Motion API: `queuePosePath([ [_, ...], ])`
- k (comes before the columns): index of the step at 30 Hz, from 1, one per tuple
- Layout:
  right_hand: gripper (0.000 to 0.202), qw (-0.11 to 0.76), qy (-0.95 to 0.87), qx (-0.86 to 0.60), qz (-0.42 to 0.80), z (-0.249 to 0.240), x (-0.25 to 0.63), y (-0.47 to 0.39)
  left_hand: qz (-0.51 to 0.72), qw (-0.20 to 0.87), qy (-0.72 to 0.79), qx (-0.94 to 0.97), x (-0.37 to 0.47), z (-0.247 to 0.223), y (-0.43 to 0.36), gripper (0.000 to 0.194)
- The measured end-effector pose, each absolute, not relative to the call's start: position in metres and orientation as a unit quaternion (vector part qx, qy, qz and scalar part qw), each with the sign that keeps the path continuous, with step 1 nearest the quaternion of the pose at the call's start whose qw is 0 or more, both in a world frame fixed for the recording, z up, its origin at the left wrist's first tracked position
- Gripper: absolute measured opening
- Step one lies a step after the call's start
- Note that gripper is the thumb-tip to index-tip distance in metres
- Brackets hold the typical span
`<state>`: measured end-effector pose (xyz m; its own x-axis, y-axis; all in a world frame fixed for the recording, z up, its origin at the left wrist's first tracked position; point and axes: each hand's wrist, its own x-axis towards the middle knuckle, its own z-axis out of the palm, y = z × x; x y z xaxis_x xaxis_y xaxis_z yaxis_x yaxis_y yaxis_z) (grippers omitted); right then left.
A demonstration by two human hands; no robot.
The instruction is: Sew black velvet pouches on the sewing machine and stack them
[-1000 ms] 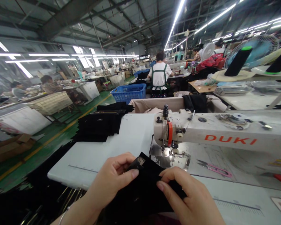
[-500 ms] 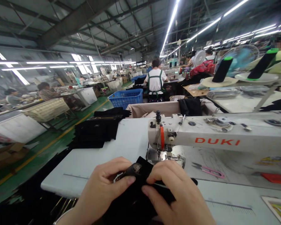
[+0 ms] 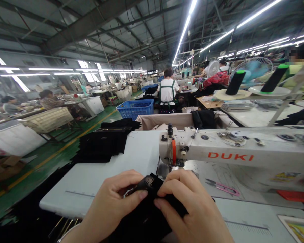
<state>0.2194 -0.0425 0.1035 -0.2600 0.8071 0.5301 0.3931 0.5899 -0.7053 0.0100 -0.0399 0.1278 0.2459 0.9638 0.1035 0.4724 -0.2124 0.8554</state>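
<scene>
Both hands pinch a piece of black fabric (image 3: 144, 216) in front of the sewing machine (image 3: 207, 148). My left hand (image 3: 116, 199) grips the fabric's left side, thumb on top, beside a dark patch with pale marking (image 3: 149, 181). On the right, my right hand (image 3: 184, 199) holds the fabric between thumb and fingers. The upper edge of the cloth lies just short of the needle area, which my right hand partly hides. Pink-handled thread snips (image 3: 223, 187) lie on the machine bed to the right.
A stack of black fabric pieces (image 3: 103, 141) lies on the table's left (image 3: 81, 182). Behind the machine stand a cloth-lined bin (image 3: 162, 118) and a blue basket (image 3: 135, 108). Black thread cones (image 3: 235, 82) stand at right. A co-worker (image 3: 167, 89) sits ahead, back turned.
The upper corner of the fabric has folded or dropped lower between my fingers. Both hands keep their grip in nearly the same place. The camera view has shifted slightly.
</scene>
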Motion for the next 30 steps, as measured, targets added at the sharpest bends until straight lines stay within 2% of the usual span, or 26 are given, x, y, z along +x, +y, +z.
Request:
queuePosePath([
  [10, 0.021, 0.411, -0.740, -0.458, 0.272, 0.114, 0.225, -0.040, 0.344, 0.361, 0.513, 0.699, 0.008, 0.131, -0.037, 0.014],
  [18, 0.012, 0.440, -0.752, -0.410, 0.269, 0.111, 0.225, -0.038, 0.341, 0.370, 0.507, 0.700, 0.011, 0.129, -0.037, 0.014],
  [30, 0.020, 0.416, -0.778, -0.429, 0.193, 0.115, 0.225, -0.037, 0.341, 0.369, 0.518, 0.692, 0.014, 0.128, -0.035, 0.017],
])
